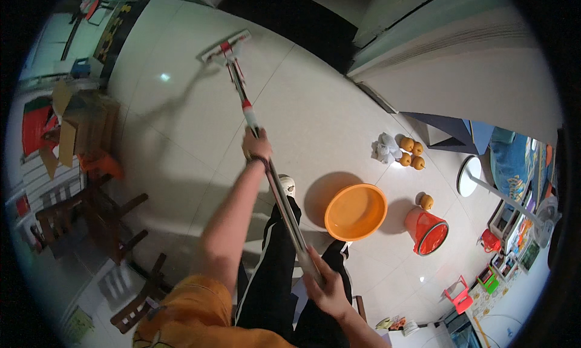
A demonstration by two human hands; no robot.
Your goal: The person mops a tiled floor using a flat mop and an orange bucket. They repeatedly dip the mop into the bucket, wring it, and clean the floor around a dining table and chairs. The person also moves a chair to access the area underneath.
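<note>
My left hand [257, 145] is closed around the upper-middle part of a flat mop's metal pole [283, 203], a dark band on its wrist. Lower in the view, my right hand [326, 284] grips the pole near its end and looks slightly blurred. The pole slants away from me to the red and white mop head [226, 46], which rests on the pale tiled floor. Right of the pole, an orange plastic basin [356, 212] stands near my feet. Farther right is a red waste bin [426, 232] with a dark rim.
Several round yellow-brown fruits [412, 153] lie beside white foam netting [386, 148]; another fruit [426, 201] is by the bin. A white round-based stand [470, 175] is at right. Wooden chairs [131, 239] and an open cardboard box [86, 126] are at left. A dark doorway floor [290, 21] lies ahead.
</note>
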